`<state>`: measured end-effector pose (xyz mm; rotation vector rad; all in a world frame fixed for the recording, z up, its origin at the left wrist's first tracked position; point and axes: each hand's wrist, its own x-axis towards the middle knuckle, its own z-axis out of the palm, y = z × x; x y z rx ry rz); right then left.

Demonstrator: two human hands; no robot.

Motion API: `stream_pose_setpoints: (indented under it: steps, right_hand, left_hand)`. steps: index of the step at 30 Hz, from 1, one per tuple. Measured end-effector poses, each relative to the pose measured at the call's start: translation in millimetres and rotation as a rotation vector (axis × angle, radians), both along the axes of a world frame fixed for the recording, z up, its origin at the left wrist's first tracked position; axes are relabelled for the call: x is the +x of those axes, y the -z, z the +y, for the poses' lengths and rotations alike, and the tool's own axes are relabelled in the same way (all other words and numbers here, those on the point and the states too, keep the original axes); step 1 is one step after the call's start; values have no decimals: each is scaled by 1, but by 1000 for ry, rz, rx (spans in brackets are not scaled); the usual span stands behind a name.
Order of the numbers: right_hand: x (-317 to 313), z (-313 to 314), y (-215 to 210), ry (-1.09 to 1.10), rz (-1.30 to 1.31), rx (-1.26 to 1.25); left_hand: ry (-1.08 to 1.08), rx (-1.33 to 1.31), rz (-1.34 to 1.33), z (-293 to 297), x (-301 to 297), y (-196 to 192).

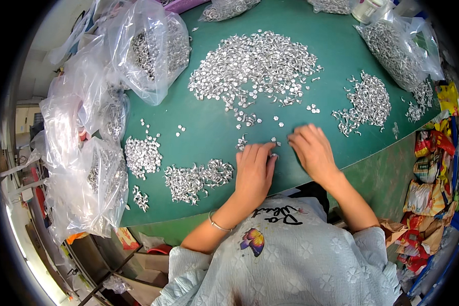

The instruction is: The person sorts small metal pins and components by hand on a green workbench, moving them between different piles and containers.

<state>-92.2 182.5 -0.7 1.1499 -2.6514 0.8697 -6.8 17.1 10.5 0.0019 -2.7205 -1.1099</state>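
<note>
My left hand (255, 171) is at the near middle of the green table, fingers bent and thumb drawn in near the index finger. Whatever its fingertips hold is too small to make out. Small silver flower-shaped metal pieces (275, 140) lie at those fingertips, and a few curved silver pieces (241, 142) lie just beyond the knuckles. To its right, my right hand (313, 153) rests over the table with fingers loosely bent and slightly apart, nothing visible in them. Beyond both hands spreads a large mixed heap of silver pieces (255, 64).
The green table (209, 127) holds a pile of curved pieces (196, 181) and a flower-shaped pile (143, 155) at left, another curved pile (370, 102) at right. Clear plastic bags of metal parts (155, 53) line the left edge; another bag (395, 48) leans at far right.
</note>
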Motion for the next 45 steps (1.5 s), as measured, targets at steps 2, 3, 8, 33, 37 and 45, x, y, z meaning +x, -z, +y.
stream_pose_setpoints:
  steps: [2,3,8,33,37,45]
  right_hand:
    - [18,-1,-2,-42,-65,-3]
    - [26,-4,-4,-63,-95,-8]
    - [44,-26,-6,-179,-293,-135]
    - [6,-76,-6,-224,-182,-162]
    - [4,-82,-1,-251,-109,-55]
    - [3,-73,-12,-242,-72,-30]
  left_hand:
    - [-8,-1,-46,-4,14,4]
    - [-14,-3,-70,-5,19,6]
    - [-77,12,-31,-7,34,10]
    - [-280,-188,51,-29,41,6]
    - [-191,-151,55,-18,39,3]
    - [-196,-217,25,-19,36,16]
